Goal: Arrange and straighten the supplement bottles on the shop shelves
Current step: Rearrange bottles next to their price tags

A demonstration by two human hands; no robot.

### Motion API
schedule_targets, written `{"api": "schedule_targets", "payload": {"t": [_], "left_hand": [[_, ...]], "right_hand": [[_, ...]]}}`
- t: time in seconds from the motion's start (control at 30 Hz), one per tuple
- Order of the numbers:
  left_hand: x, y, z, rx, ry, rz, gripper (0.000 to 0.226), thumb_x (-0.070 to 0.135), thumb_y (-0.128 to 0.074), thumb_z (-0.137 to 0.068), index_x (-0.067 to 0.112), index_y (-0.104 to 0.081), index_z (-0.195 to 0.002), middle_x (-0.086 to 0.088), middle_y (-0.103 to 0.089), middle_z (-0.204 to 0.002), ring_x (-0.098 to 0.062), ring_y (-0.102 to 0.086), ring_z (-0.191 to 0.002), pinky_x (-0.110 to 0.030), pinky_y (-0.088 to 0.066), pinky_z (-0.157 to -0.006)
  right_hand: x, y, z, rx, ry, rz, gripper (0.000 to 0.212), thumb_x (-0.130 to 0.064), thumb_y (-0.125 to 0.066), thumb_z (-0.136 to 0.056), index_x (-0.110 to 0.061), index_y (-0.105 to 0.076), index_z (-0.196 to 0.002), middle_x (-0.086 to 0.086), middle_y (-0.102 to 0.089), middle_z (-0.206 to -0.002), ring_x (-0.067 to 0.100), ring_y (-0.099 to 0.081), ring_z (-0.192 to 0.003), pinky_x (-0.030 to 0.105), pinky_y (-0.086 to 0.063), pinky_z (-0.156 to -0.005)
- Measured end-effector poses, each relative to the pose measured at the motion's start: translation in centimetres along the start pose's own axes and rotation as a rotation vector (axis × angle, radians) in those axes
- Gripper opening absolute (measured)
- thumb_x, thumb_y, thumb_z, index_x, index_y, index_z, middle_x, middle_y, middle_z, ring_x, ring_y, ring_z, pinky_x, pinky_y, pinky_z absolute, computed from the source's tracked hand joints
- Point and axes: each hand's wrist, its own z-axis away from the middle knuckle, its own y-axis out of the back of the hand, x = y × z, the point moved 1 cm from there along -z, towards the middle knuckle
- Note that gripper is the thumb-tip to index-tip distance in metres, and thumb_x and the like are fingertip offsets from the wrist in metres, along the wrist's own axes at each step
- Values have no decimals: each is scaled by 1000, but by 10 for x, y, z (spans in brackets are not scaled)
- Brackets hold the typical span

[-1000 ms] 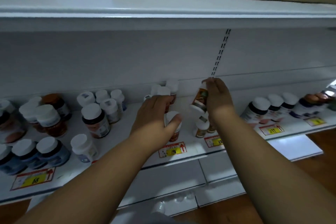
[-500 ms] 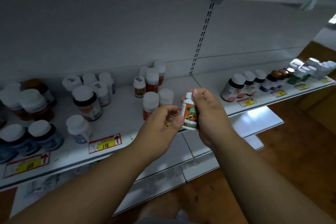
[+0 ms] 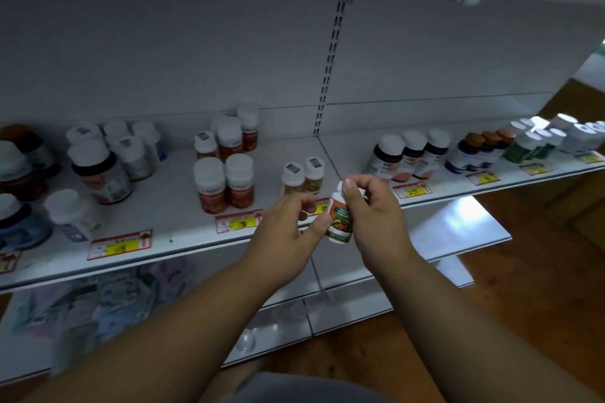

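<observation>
Holding the small bottle (image 3: 340, 219) off the shelf (image 3: 183, 239) now, lifted from the back cluster a second ago.

Right hand (image 3: 376, 219) gripping it, left hand (image 3: 288, 226) pinching its glossy label; still needing placing beside two matching white-capped bottles (image 3: 302, 175). Smooth plastic cylinder, slightly tilted.

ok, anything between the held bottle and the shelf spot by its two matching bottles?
Nothing visible. The small bottle, gripped by the right hand, is just in front of the matching pair, with bare shelf beside them.
</observation>
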Motion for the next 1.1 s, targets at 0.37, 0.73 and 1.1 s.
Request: {"api": "schedule_targets", "payload": {"t": [0.37,0.73,1.1], "left_hand": [[24,-48,-61,176,-69,-427,42,47,-56,-85,21,-55,-118,2,-58,-112,-16,-49,-104,-30,-40,-85],[-27,-42,-129,-57,-4,-932,63,52,-43,-91,16,-35,-143,-10,-48,-133,-33,-46,-115,-40,-35,-90],[-43,-36,-138,-174,-89,-904,64,53,-50,-88,19,-34,-140,-4,-51,-127,-26,-45,-109,-35,-30,-84]], "right_hand": [[29,61,-97,-193,116,336,13,-31,-71,-83,-33,-61,-91,-15,-63,-83,-7,-59,-73,9,-44,-59],[53,13,-161,-483,253,727,41,-16,-65,-87,-15,-52,-127,4,-58,-123,18,-57,-102,22,-40,-83],[64,18,-166,-598,301,719,34,-11,-63,-85,-21,-51,-116,-6,-51,-104,11,-51,-89,19,-35,-72]]}}
